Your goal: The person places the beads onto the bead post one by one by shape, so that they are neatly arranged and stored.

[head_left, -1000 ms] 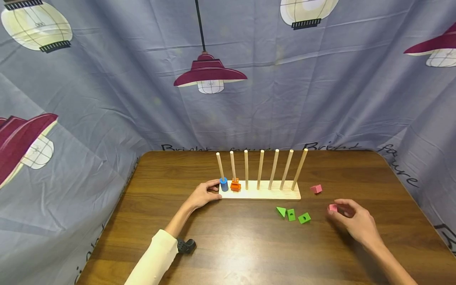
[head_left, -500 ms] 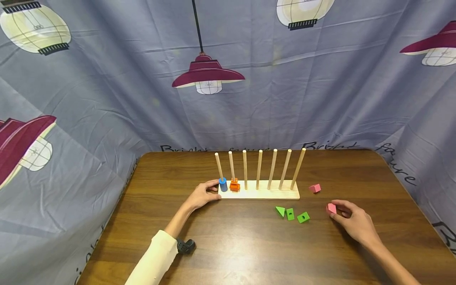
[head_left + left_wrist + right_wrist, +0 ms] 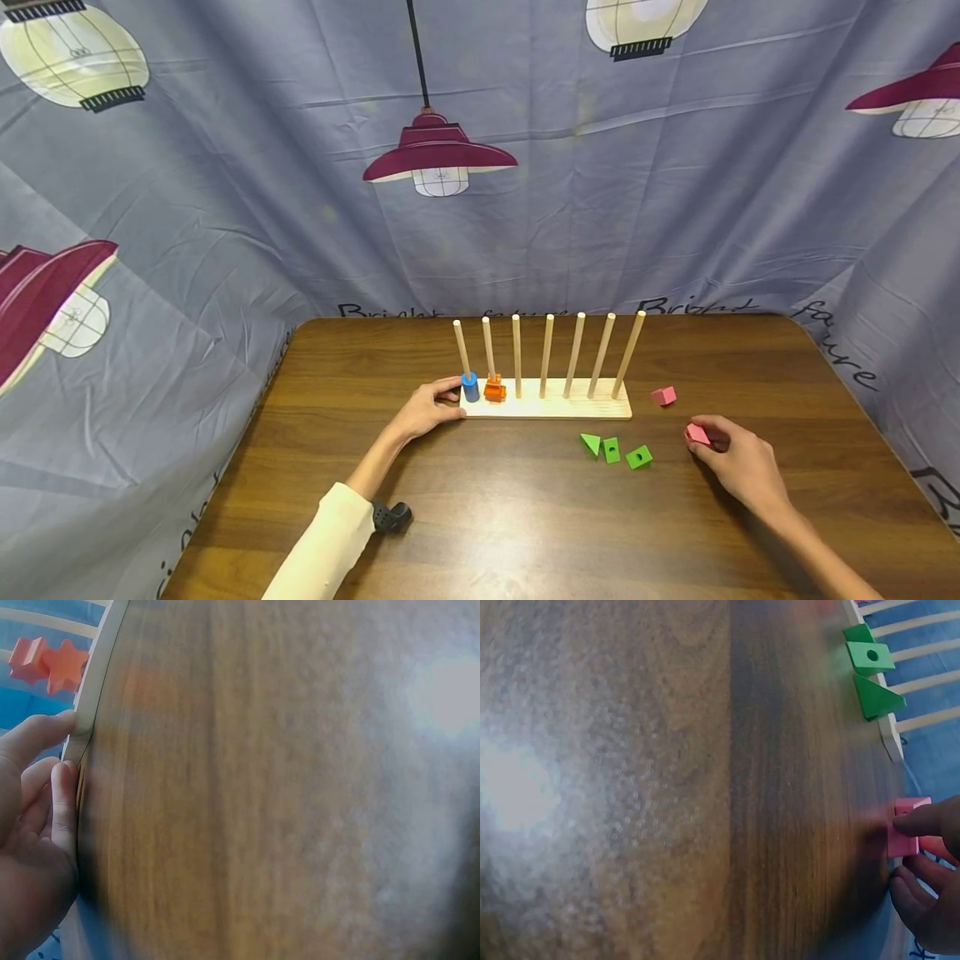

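Observation:
A pale wooden pegboard [image 3: 543,407] with a row of upright pegs lies across the middle of the table. My left hand [image 3: 422,412] grips its left end, thumb at the front corner. On the leftmost peg sits a blue cylinder [image 3: 470,388]; the neighbouring peg bears orange star-shaped pieces [image 3: 66,666]. To the right of the board, my right hand [image 3: 744,467] pinches a pink block [image 3: 697,434] between thumb and fingers, at or just above the tabletop. Another pink block [image 3: 664,396] lies a little farther back. The right wrist view shows the held block partly covered by fingers.
Three green blocks lie in front of the board's right half: a triangular-looking one [image 3: 591,444], then a holed one [image 3: 611,450] and another holed one [image 3: 640,457]. A black wrist device [image 3: 392,518] is on the left forearm. A grey-blue curtain [image 3: 480,250] hangs behind the table.
My right hand has closed in on the pink block, and the block has turned and shifted slightly left between the fingers. The left hand has stayed at the board's end.

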`<state>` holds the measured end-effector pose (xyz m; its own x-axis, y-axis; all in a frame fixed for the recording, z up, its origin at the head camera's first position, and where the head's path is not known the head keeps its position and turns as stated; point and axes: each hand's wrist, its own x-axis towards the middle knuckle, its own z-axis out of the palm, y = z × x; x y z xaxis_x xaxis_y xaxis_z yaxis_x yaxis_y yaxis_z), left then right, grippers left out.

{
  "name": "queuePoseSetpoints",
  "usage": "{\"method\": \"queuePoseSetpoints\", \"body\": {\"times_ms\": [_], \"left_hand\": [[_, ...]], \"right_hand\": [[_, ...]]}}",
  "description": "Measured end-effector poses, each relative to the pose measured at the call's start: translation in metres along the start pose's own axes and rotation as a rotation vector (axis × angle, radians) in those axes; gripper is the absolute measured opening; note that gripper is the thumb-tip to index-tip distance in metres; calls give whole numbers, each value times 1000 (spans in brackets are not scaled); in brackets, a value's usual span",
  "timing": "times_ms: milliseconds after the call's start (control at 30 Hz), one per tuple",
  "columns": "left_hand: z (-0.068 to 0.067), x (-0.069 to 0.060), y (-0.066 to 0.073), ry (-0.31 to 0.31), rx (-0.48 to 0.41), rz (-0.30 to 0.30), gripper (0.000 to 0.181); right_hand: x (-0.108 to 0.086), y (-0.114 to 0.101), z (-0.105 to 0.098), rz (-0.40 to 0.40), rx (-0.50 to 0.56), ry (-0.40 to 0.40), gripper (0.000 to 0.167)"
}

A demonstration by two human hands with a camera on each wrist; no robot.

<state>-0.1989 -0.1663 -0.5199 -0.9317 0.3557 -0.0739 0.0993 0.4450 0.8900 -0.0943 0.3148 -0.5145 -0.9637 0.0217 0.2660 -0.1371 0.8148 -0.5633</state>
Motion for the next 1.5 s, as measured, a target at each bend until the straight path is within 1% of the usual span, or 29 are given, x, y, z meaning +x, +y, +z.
{"method": "queuePoseSetpoints", "body": {"times_ms": [100, 200, 433, 567, 833, 1000, 1133, 1333, 1500], "left_hand": [[0, 0, 0, -5, 3, 8, 62], [0, 1, -1, -6, 4, 13, 62], [-1, 1, -1, -3, -1, 19, 62], [0, 2, -2, -1, 3, 25, 62], [0, 1, -2, 4, -7, 31, 62], [0, 1, -3, 0, -13, 28, 63], [1, 2, -3, 7, -23, 24, 62], [4, 3, -4, 28, 1, 38, 60], [4, 3, -3, 29, 3, 40, 59]], "right_hand": [[1, -1, 2, -4, -16, 14, 36], [4, -1, 3, -19, -30, 10, 36], [10, -1, -1, -77, -50, -47, 39], [14, -2, -3, -67, -64, -94, 38], [19, -5, -5, -32, -97, -156, 37], [18, -6, -5, -46, -117, -144, 37], [18, -5, -5, -33, -133, -136, 37], [15, -5, -4, 4, -114, -104, 37], [14, -4, -2, -2, -94, -83, 37]]}}
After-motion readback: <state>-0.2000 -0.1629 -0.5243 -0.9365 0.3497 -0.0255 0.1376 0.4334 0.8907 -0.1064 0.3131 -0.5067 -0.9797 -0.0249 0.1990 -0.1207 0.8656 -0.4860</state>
